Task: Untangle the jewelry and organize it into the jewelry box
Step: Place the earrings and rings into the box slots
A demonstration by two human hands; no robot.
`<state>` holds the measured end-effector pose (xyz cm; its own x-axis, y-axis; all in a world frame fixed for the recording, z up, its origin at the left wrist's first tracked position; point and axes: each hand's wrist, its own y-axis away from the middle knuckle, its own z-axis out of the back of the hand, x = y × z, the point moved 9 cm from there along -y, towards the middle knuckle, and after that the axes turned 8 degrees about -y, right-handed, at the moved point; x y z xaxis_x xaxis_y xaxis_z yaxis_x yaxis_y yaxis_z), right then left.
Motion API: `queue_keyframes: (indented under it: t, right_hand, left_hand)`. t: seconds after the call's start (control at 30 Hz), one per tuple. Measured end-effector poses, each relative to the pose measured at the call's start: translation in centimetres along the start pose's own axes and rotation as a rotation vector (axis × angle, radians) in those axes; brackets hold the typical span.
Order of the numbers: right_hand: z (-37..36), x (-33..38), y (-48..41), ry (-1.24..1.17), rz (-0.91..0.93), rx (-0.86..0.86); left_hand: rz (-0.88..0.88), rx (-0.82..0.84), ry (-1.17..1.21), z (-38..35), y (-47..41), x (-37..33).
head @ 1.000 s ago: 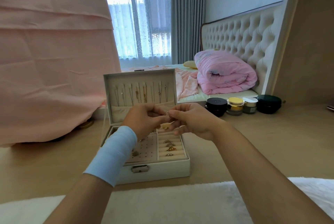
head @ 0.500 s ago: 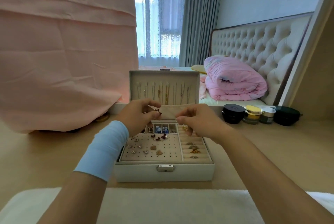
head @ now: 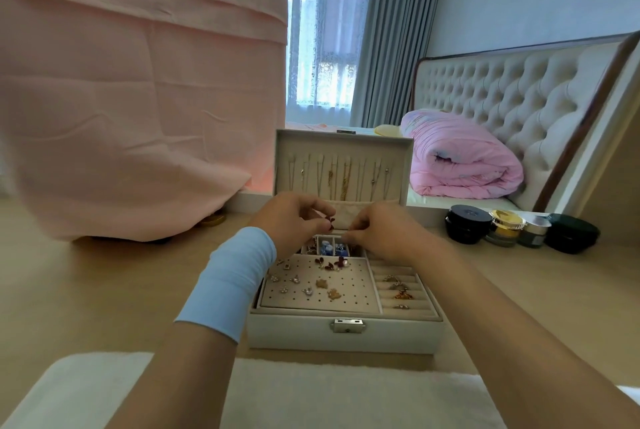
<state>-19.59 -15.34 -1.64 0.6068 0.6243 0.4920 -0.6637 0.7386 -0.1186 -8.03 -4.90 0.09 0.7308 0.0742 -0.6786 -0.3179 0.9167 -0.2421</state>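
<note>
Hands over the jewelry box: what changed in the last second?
The hands, joined a second ago, drew apart: the left hand now pinches a dark red piece; the right hand stays curled beside it, grasp unclear. The jewelry box stayed open, its jewelry unmoved.

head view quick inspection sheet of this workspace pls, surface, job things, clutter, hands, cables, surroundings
surface: wooden tabletop, white mat at near edge
job's things: jewelry box open, lid upright with chains hanging; earrings on the perforated pad; rings in slots at right
clutter: four cosmetic jars right of the box
hands: left hand pinches a dark red piece; right hand curled over rear compartments, contents unclear
cables: nothing seen
surroundings: pink cloth left, rolled pink quilt, tufted headboard, curtained window
</note>
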Motion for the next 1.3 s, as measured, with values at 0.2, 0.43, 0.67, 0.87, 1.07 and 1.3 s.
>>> queue_keyframes:
  t: [0.2,0.43,0.67,0.87,1.07,1.3]
  right_hand:
    - [2.3,1.9,1.8,-0.295,0.148,-0.078]
    - [3.3,2.3,3.9,-0.673,0.199,-0.106]
    - [3.7,1.0,4.4,-0.806,0.18,-0.145]
    - [4.4,2.0,4.9,-0.778,0.259,-0.152]
    - [4.4,1.2,4.7,-0.915,0.19,-0.151]
    - [2.7,-0.2,4.3,-1.069,-0.024,-0.031]
  left_hand:
    - [-0.006,-0.023,0.067,0.1,-0.1,-0.1]
    - [-0.047,-0.018,0.202,-0.3,0.1,-1.1]
    - [-0.034,-0.015,0.276,-0.5,0.6,-2.2]
    - [0.071,-0.04,0.428,-1.1,0.6,-2.1]
    - [-0.008,-0.079,0.359,-0.6,0.6,-3.0]
    - [-0.202,-0.125,0.096,-0.2,0.9,-4.3]
